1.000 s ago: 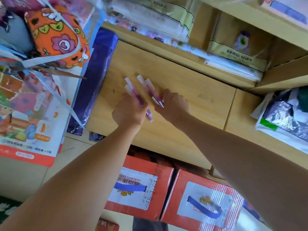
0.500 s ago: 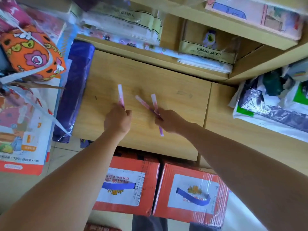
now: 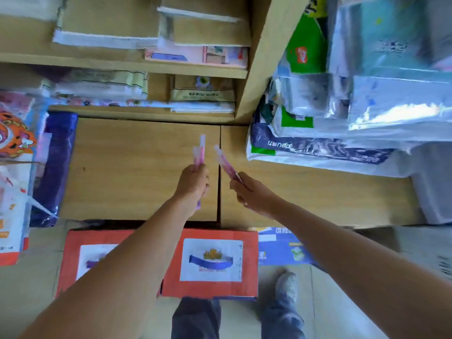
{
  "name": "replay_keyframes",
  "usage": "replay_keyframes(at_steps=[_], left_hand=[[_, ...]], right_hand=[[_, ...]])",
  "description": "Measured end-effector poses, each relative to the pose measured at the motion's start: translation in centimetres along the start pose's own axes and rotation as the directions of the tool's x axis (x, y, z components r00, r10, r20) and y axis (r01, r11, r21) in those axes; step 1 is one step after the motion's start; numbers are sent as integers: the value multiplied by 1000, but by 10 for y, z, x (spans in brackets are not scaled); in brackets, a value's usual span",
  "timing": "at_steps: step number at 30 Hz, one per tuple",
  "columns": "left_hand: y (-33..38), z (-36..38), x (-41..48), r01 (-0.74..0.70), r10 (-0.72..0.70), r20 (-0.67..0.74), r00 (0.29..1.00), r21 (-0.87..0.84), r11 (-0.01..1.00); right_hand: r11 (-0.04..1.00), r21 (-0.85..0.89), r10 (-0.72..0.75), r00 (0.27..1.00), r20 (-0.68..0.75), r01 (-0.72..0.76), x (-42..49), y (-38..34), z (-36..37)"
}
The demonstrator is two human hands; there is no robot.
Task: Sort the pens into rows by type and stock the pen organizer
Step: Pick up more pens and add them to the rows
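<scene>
Left forearm stretched up from the lower left, left grip (image 3: 193,184) curled tight into a fist round a small bunch of pink pens (image 3: 199,152), tips pointing up and away, a purple end poking out below the fist. Just to the right and apart from it, right grip (image 3: 249,194) at the end of a forearm from the lower right, fingers pinched round a second bunch of pens (image 3: 225,162), slanted up and leftward toward the first bunch, not touching it. Both bunches over the wooden worktop (image 3: 134,167), near the seam between its two panels; pens too blurred to count. Around them, from the left: an orange patterned bag (image 3: 14,138) and a purple pack (image 3: 58,155) at the worktop's left edge; a shelf (image 3: 122,64) behind, flat paper packets (image 3: 203,96) under it; below the front edge two red boxes (image 3: 210,287) with white labels, the left one partly hidden by the left forearm; a blue box (image 3: 281,248) beside them; plastic-wrapped packs (image 3: 342,143) piled on the worktop's right side; a shoe (image 3: 286,285) and trouser legs (image 3: 195,319) at the bottom.
</scene>
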State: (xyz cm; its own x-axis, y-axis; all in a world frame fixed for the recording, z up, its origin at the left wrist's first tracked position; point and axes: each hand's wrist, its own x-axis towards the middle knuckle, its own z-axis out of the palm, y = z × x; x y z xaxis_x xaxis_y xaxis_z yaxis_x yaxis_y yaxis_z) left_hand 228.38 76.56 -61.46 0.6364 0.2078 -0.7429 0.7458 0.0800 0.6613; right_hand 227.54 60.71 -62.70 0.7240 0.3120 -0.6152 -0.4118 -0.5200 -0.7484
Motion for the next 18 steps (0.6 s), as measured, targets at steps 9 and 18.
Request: replay_keyframes(at_steps=[9,18], left_hand=[[18,160,-108,-65,71,91,993,-69,996],[36,255,-165,-181,167,185,968,64,981]], right_hand=[[989,117,-100,994,38,95,-128,57,-131],[982,187,-14,998,60,2,-219,92,-216]])
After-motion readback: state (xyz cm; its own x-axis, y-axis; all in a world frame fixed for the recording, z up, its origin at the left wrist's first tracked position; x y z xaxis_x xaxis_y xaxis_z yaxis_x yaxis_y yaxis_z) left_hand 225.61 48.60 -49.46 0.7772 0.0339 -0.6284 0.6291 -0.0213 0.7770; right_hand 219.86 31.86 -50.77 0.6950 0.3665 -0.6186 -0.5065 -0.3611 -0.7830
